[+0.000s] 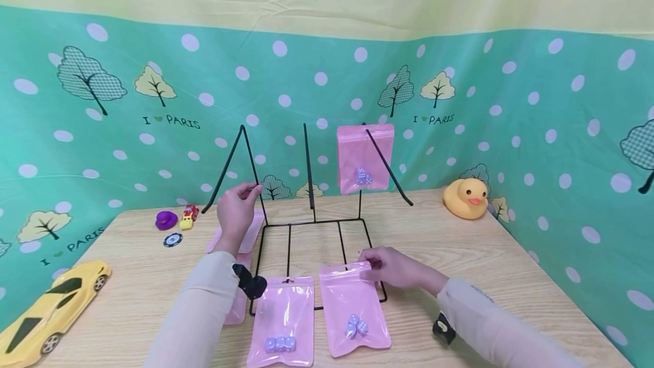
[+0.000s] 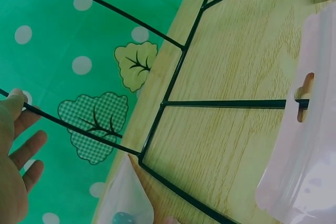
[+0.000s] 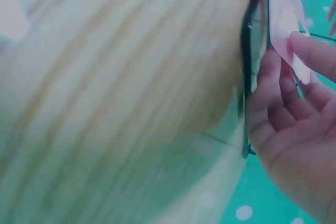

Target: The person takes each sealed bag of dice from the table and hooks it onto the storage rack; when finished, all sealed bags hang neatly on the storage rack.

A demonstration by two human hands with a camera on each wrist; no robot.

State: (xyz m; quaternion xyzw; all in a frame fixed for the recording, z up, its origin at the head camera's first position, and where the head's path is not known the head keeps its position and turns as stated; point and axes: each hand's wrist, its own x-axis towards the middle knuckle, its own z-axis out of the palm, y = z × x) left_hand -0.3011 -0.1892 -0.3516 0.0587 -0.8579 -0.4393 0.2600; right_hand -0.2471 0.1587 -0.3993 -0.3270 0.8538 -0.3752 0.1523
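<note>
Nearest us, our right hand (image 1: pixel 395 268) pinches the top edge of a pink pouch (image 1: pixel 353 308) lying on the table (image 1: pixel 511 277); our left hand (image 1: pixel 236 212) pinches the wire rack's (image 1: pixel 311 226) left prong.

The left hand (image 1: pixel 236 209) pinches a rod of the black wire rack (image 1: pixel 311 226); the right hand (image 1: pixel 395 267) pinches the top of a pink plastic zip pouch (image 1: pixel 352 308) holding purple dice (image 1: pixel 355 326) on the wooden table (image 1: pixel 460 254).
</note>
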